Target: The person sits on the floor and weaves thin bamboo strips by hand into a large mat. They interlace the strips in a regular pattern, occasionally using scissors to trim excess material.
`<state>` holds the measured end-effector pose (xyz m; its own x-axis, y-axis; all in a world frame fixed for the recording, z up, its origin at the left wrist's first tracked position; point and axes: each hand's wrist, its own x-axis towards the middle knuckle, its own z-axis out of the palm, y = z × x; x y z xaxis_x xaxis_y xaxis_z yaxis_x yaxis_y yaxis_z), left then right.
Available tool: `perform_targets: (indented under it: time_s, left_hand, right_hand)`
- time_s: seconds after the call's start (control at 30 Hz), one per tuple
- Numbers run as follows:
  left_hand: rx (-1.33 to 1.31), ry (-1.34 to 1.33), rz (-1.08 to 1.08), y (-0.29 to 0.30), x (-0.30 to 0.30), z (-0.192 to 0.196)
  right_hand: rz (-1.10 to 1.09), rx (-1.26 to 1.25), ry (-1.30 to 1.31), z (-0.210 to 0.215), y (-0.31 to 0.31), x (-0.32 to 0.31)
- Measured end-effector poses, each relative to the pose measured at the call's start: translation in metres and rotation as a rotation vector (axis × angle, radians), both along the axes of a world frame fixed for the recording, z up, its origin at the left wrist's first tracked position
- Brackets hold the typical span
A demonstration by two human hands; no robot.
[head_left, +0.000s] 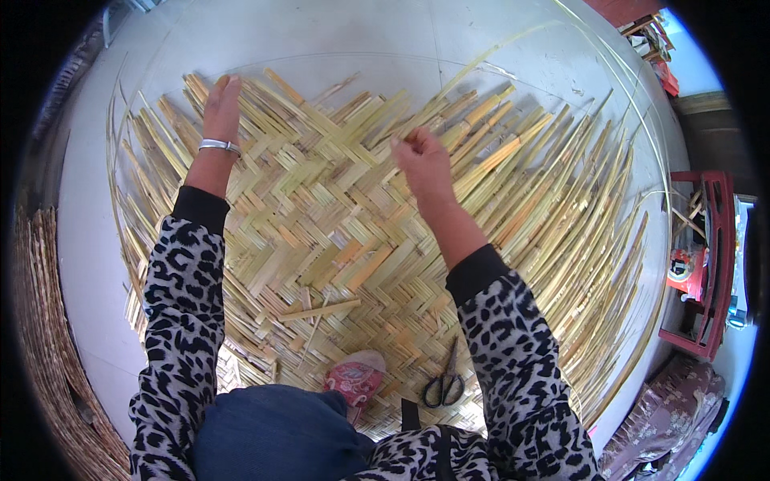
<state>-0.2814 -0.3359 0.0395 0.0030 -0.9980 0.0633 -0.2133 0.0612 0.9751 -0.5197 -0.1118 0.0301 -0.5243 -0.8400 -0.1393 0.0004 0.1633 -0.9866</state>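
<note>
On smooth grey flooring (pixel 385 48), with room past the far fringe, we see a pale-yellow herringbone mat of flat plant strips (pixel 321 216), probably spread flat for reach. Toward its far edge, a bare left hand (pixel 222 108) extends, a bare right hand (pixel 423 164) curls; their grip we cannot tell. Black loop-handled scissors (pixel 448 377) lie nearer, perhaps kept handy.

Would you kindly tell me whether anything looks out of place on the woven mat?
A few short loose strips lie askew across the lower middle of the woven mat, seemingly on top rather than interlaced with its pattern.
</note>
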Motion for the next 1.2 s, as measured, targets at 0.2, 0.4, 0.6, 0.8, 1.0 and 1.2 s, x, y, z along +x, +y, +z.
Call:
perform_targets:
  time_s: [0.2, 0.4, 0.6, 0.8, 1.0, 1.2]
  left_hand:
    - [0.078, -0.068, 0.047, 0.024, -0.001, -0.072]
    - [0.18, -0.018, -0.028, 0.042, -0.007, -0.098]
    - [0.125, -0.098, -0.085, 0.042, -0.002, -0.112]
    - [0.106, -0.138, -0.094, 0.05, -0.004, -0.11]
    - [0.102, -0.177, -0.084, 0.05, -0.001, -0.111]
    - [0.091, -0.152, -0.11, 0.047, -0.002, -0.112]
  right_hand:
    - [-0.078, 0.083, -0.093, -0.063, 0.032, 0.01]
    - [-0.136, 0.087, -0.176, -0.07, 0.029, 0.014]
    - [-0.159, 0.062, -0.081, -0.075, 0.038, 0.02]
    - [-0.252, -0.058, -0.287, -0.078, 0.05, 0.033]
    - [-0.256, -0.076, -0.356, -0.075, 0.052, 0.031]
    - [-0.224, -0.037, -0.32, -0.071, 0.053, 0.031]
